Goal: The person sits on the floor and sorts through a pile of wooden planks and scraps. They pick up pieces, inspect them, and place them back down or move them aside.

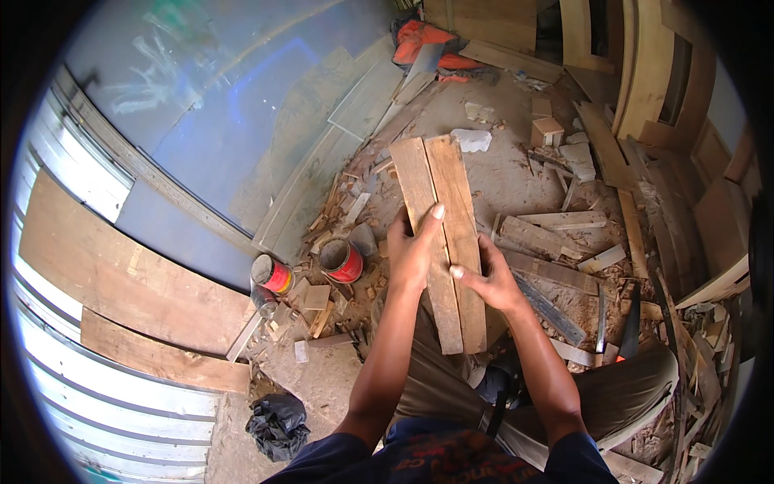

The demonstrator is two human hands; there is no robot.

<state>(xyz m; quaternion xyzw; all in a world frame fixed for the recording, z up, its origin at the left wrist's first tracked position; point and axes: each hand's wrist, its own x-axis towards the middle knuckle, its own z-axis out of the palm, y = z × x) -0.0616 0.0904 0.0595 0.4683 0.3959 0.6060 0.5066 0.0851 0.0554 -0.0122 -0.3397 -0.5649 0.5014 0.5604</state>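
Note:
Two short wooden boards, a left board [442, 310] and a right board [453, 181], are held side by side above my lap. A narrow dark gap runs between them. My left hand [414, 250] grips the left board from its outer edge, thumb lying on the top face near the gap. My right hand [493, 281] wraps the outer edge of the right board, its thumb on the top face. The other fingers are mostly hidden behind the boards. Both boards look worn and brown, their far ends slightly uneven.
Two red cans [341, 260] stand on the left among wood scraps. A black plastic bag [276, 426] lies at lower left. Offcuts and a saw-like dark blade [550, 310] litter the right. Tall panels [649, 73] lean at far right; orange cloth [423, 39] lies at the back.

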